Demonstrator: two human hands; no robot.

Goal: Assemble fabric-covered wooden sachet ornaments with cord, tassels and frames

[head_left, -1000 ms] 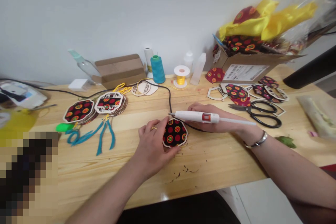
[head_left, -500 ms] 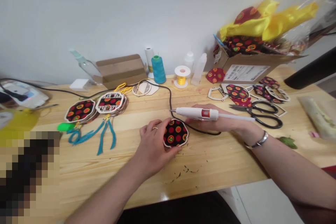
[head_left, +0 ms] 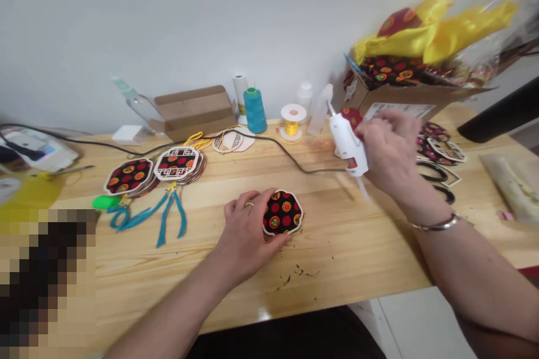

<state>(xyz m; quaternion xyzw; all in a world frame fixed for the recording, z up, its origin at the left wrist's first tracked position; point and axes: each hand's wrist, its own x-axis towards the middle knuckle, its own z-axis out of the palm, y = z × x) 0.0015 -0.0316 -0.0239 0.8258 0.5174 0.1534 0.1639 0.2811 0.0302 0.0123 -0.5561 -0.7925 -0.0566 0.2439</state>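
Note:
My left hand (head_left: pixel 248 224) rests on the table with its fingers curved round the edge of a scalloped fabric panel (head_left: pixel 286 214), black with red flowers and a pale wooden rim. Up to the right, my right hand (head_left: pixel 391 151) grips a white hot glue gun (head_left: pixel 350 148), tilted with its nozzle pointing up and a clear glue stick out of its lower end. A black cord (head_left: pixel 290 157) runs across the table to it. My right forearm and hand partly cover black-handled scissors (head_left: pixel 435 174).
Two stacks of finished-looking panels (head_left: pixel 179 165) with blue tassels (head_left: pixel 172 213) lie on the left. Along the wall stand a cardboard box (head_left: pixel 196 112), teal thread (head_left: pixel 255 112) and a yellow cord spool (head_left: pixel 292 123). A box of fabric (head_left: pixel 396 101) is back right.
My right hand has moved up and right with the glue gun, away from the panel, turning it from level to nozzle-up. My left hand and the panel stay put.

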